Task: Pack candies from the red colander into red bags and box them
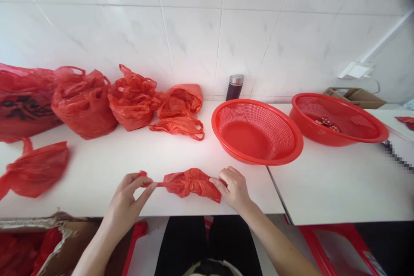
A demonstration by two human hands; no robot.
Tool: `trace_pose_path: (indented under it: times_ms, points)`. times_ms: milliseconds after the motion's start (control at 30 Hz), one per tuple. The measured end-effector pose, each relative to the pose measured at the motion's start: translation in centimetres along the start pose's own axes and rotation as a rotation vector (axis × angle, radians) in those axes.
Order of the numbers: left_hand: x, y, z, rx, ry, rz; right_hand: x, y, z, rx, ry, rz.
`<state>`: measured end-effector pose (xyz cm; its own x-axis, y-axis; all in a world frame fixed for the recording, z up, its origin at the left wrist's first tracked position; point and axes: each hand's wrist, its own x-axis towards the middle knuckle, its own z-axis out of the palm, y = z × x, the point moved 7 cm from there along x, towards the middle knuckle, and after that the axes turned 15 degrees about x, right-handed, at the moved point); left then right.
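A small red plastic bag [193,183] lies on the white table in front of me, bunched and knotted at its middle. My left hand [131,192] pinches one twisted end of it between thumb and fingers, stretched out to the left. At the other side, my right hand [233,187] grips the bag's right end, fingers curled over it. What the bag contains, if anything, is hidden.
Several filled red bags [84,103] line the wall, with another bag [39,168] at left. Behind my right hand stands a red perforated basin [255,138]; a second basin [339,131] holds small red-and-white pieces. A dark bottle [234,87] stands behind. An open cardboard box [77,241] sits below left.
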<state>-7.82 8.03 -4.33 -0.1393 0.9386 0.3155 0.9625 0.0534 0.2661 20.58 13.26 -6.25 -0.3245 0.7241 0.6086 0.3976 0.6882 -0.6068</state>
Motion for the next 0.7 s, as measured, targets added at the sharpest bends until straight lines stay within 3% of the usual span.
trace_pose_path:
  times_ms: [67,100,133,200,267,367,500,600,700]
  points:
    - [0.2,1.8,-1.6,0.042,0.186,0.019,0.8,-1.3,0.0,0.093,-0.008,-0.028]
    - [0.3,3.4,-1.7,0.039,0.225,0.077,1.3,-1.9,0.1,0.144,-0.013,-0.050]
    - [0.5,5.2,-1.3,0.019,0.201,0.159,1.7,-2.5,0.0,0.193,-0.009,-0.075]
    - [0.6,8.5,1.0,-0.037,0.014,0.327,2.3,-3.4,-0.5,0.266,0.037,-0.119]
    - [0.7,9.9,3.2,-0.082,-0.170,0.352,2.4,-3.7,-1.1,0.285,0.103,-0.125]
    - [2.1,8.3,3.6,-0.218,-0.245,0.118,1.4,-2.7,-1.9,0.260,0.198,-0.036]
    - [5.4,3.9,-0.2,-0.393,-0.135,-0.180,-1.2,-0.4,-0.8,0.269,0.191,0.121]
    - [9.0,0.8,-3.4,-0.381,-0.062,-0.232,-2.6,0.9,1.6,0.297,0.104,0.170]
    - [12.0,-2.9,-5.2,-0.335,-0.095,-0.254,-3.4,2.0,3.3,0.327,0.050,0.228]
